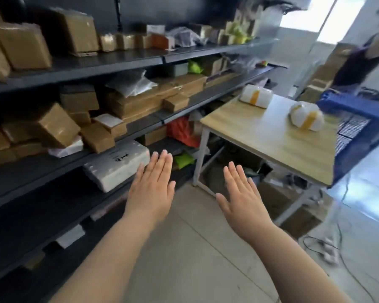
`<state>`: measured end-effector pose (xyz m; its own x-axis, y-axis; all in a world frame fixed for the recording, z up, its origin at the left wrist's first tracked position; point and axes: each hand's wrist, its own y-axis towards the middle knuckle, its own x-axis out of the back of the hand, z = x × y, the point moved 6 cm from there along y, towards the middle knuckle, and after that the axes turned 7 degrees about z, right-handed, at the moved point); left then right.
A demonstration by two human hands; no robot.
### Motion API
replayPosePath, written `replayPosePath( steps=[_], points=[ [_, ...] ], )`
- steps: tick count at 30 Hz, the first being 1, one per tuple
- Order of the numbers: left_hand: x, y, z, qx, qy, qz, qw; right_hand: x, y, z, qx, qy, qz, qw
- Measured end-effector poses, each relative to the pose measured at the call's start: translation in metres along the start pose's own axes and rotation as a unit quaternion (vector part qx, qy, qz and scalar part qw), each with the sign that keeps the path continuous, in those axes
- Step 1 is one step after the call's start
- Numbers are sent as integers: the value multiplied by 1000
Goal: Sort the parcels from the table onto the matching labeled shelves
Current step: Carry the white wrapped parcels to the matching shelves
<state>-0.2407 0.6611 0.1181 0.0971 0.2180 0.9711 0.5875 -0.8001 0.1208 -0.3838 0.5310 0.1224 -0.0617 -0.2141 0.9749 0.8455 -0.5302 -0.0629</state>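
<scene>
Parcels on the desk are two, and both are wrapped in white plastic film with a band of yellow tape around the middle. The long parcel lies at the far edge of the desk, near the shelves. The round parcel lies more to the right, just beside a blue crate that stands on the same desk. The two parcels are apart from each other.

Both hands are empty. The left hand and the right hand are stretched forward with palms down and fingers straight and close together, above the floor between the shelves and the desk. The left hand is next to a white package on a low shelf; I cannot tell if it touches it.

I judge that the parcels are light and a little soft, and that the film is smooth and may slip. The round parcel could roll, so it is safer to take it from two sides with both hands. The long parcel can be held across the taped middle. Its label is not readable from here.

Count: two parcels on the desk, one crate, one desk. The brown boxes on the shelves are many and too blurred to count.
</scene>
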Motion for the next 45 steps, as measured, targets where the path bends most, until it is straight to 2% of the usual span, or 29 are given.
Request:
replayPosePath(
  steps=[5,11,15,22,28,37,45],
  points=[
    [-34,63,-91,-81,-2,44,996,9,-12,-106,-104,25,2,994],
    [-74,135,-158,-150,-7,78,986,-3,-4,-181,-176,54,7,983],
    [-97,195,-187,-182,-13,84,980,0,37,-224,-195,39,4,980],
    [-124,346,-224,-221,-7,96,971,39,161,-296,-222,41,-21,974],
    [-135,458,-262,-268,9,119,956,64,240,-363,-276,65,-26,959],
    [-191,543,-314,-287,15,196,938,47,302,-449,-314,103,6,944],
    [-233,658,-385,-283,22,198,938,72,393,-580,-288,106,15,952]
  ],
)
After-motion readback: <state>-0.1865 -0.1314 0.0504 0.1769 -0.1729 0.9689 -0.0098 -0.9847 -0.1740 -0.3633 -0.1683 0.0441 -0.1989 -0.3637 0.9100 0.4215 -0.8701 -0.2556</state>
